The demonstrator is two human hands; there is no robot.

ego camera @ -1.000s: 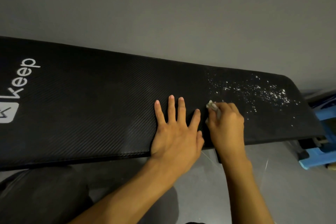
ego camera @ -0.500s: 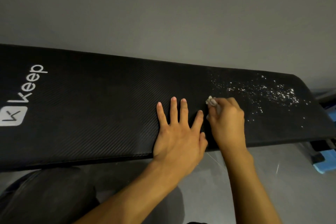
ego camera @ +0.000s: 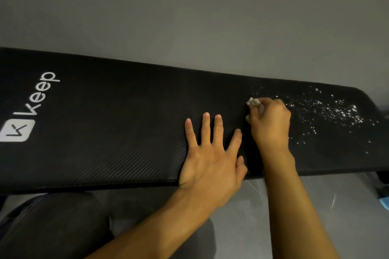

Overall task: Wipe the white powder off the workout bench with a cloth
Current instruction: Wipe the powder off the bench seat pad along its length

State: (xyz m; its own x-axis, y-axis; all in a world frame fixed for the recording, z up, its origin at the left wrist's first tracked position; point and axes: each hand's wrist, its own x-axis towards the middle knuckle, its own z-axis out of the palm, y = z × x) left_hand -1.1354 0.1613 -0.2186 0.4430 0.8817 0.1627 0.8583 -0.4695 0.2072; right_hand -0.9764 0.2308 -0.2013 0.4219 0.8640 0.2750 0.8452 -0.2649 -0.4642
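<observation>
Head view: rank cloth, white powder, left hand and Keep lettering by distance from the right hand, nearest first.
1. The cloth, gripped in the right hand itself.
2. The left hand, just to its left, and the white powder, just to its right: too close to call.
3. The Keep lettering, at the far left end of the bench.

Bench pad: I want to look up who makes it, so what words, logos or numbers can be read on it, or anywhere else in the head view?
"Keep": white letters at the left end of the black workout bench, turned sideways to the view.
Logo next to that word: a white rounded square with a dark K-like mark, no words.
No other text or number shows in the view.
</observation>
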